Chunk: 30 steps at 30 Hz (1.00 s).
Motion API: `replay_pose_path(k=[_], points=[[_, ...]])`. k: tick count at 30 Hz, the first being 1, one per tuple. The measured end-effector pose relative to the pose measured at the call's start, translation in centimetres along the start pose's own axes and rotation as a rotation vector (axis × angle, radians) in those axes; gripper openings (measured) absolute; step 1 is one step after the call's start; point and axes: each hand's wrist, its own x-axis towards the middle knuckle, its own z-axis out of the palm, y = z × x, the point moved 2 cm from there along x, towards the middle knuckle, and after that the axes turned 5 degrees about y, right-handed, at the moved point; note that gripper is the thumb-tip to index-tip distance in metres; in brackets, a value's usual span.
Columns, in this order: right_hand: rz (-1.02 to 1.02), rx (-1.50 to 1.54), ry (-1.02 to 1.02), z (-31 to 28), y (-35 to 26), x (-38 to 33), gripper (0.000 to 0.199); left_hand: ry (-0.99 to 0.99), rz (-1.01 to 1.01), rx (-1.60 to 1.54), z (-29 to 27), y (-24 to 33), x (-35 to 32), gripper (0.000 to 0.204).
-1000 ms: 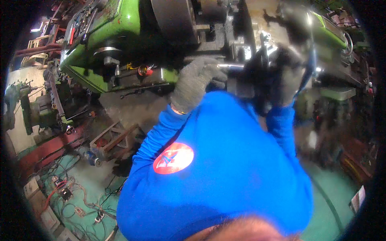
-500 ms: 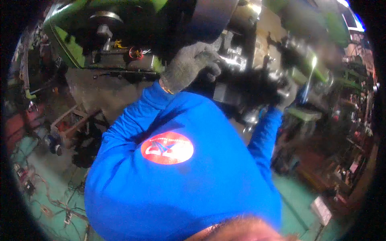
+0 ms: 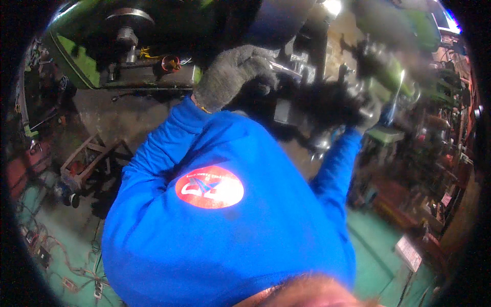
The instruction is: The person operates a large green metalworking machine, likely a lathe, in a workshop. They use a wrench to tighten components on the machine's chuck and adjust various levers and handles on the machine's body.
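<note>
In a grey knit glove, my left hand (image 3: 235, 77) is closed, its fingers curled beside the metal tool post (image 3: 303, 66) of a lathe-like machine. A thin bright rod (image 3: 284, 68) runs from its fingertips toward the post; whether the fingers grip it is hidden. My right hand (image 3: 369, 116), also gloved, is closed around a shiny machine handle (image 3: 358, 100) on the right side of the machine; its fingers are partly blurred. A large dark grey round part (image 3: 280, 21) stands above the tool post.
At the left, a green machine body (image 3: 76, 59) carries a metal disc on a stem (image 3: 130, 16) and a red round container (image 3: 171, 63). A wooden frame (image 3: 84, 158) stands on the floor. Cables (image 3: 71, 266) lie at lower left. A white board on a stand (image 3: 409, 253) is at lower right.
My left hand has shifted slightly left, and more of the thin bright rod by the tool post shows. My right hand stays at the handle. The whole view has moved a little.
</note>
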Motion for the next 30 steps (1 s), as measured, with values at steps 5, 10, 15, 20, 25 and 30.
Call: replay_pose_path(k=[5, 10, 15, 20, 25, 30], points=[[0.183, 0.070, -0.010, -0.4, 0.0, 0.0, 0.043, -0.052, 0.002, -0.074, -0.7, -0.7, 0.2, 0.033], [0.051, 0.104, 0.025, -0.4, 0.3, 0.2, 0.041, -0.075, -0.034, -0.070, -0.7, -0.4, 0.3, 0.033], [-0.030, 0.070, 0.031, 0.2, 0.8, 0.3, 0.032, -0.083, -0.018, -0.030, -0.3, -0.8, 1.1, 0.031], [0.026, 0.045, -0.016, -0.2, -0.1, 0.5, 0.034, -0.146, 0.063, -0.019, -0.2, -0.6, 2.3, 0.025], [0.036, 0.093, 0.013, 0.2, 0.9, 0.4, 0.042, -0.171, 0.160, 0.062, -0.4, 0.2, 2.7, 0.023], [0.066, 0.096, -0.011, 0.0, 0.3, 0.8, 0.046, -0.172, 0.047, -0.046, -0.1, 1.0, 3.1, 0.019]])
